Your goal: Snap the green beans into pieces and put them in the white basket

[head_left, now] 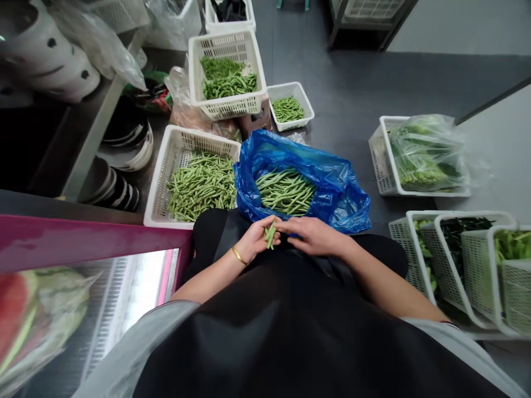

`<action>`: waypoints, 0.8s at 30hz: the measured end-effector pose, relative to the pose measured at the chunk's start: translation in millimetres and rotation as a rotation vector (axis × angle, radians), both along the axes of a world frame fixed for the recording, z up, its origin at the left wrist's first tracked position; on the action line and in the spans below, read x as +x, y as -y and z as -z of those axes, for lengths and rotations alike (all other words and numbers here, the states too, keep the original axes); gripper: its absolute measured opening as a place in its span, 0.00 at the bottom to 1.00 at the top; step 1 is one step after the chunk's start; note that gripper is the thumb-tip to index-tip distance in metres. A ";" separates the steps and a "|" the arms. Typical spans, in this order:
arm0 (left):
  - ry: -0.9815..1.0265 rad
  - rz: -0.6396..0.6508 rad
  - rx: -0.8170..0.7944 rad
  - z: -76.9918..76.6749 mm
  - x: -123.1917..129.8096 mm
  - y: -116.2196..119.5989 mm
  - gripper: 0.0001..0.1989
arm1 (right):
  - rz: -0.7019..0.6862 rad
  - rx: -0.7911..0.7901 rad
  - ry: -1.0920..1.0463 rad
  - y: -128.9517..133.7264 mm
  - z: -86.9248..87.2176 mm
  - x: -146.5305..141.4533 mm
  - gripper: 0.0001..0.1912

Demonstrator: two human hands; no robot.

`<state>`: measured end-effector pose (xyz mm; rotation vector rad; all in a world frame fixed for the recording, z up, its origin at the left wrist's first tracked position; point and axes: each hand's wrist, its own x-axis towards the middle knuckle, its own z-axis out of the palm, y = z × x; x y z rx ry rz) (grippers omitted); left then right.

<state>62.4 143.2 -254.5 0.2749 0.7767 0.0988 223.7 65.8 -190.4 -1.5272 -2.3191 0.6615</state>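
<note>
"What's in the left hand (254, 239)?"

"A few short green bean pieces (270, 235). The fingers are half curled around them, so I can't count how many lie in the palm."

"And the right hand (317, 234)?"

"It's loosely bent, with its foremost fingertips right up at the left hand's. Whether it pinches anything I can't tell; the fingers cover the spot. There's a speck of blue below them, too small to make out."

"Where are the other beans?"

"Long ones (286, 190) lie in the open blue bag (340, 190), just beyond the hands. Its folds hide how deep they go. To its left, a white basket (155, 190) holds a broad heap of beans (201, 185); the dark clothing over the knee covers its near right corner."

"What about farther back?"

"A raised white crate (228, 105) with green beans and something leafier, hard to name from here. Beside it, a small white basket (295, 126) of beans."

"And over on the right?"

"Greens blurred behind a clear plastic bag (431, 149), in another basket (379, 160). Nearer, a row of baskets (446, 276) overlap, so most of their contents are hidden."

"That red thing at lower left?"

"Looks like cut watermelon (14, 320) under wrap, cut off by the edge of view."
</note>
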 end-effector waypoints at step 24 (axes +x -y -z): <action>0.245 -0.126 0.430 -51.0 46.9 20.7 0.15 | 0.814 0.338 -0.374 68.1 -5.4 -0.9 0.11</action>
